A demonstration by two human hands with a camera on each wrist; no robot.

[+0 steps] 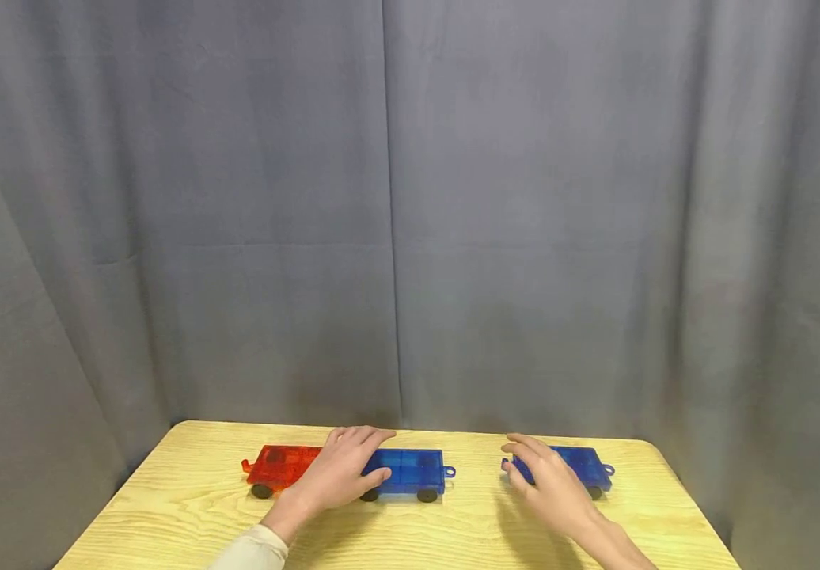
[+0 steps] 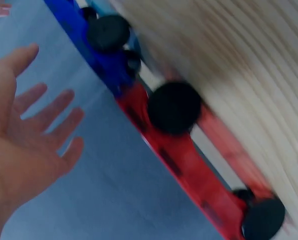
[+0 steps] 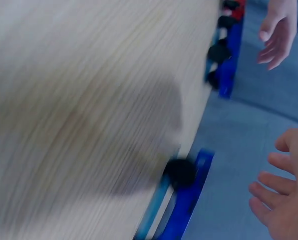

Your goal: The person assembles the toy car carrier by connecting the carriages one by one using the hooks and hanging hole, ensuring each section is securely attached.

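— Wheeled cars, three of them, flat translucent plates on black wheels. Where do they stand?

— In a row along the far side of the wooden table, close to the grey curtain. The red car is at the left end, the middle blue car sits right against it, and the right-hand blue car stands apart from those two, with bare tabletop between.

— And the left hand?

— The left hand lies over the spot where the red car and the middle blue car meet. Its fingers are stretched out and spread; the left wrist view shows them fanned, palm open, gripping nothing. Whether the palm actually touches the plates I cannot tell.

— The right one?

— The right hand hovers at the near left end of the right-hand blue car, fingers loosely bent but not closed round anything (the right wrist view shows them spread beside the car's edge, blurred). Contact is not plain there either.

— Anything else worth noting?

— A light sleeve covers the left forearm. Each blue car has a small loop at its right end.
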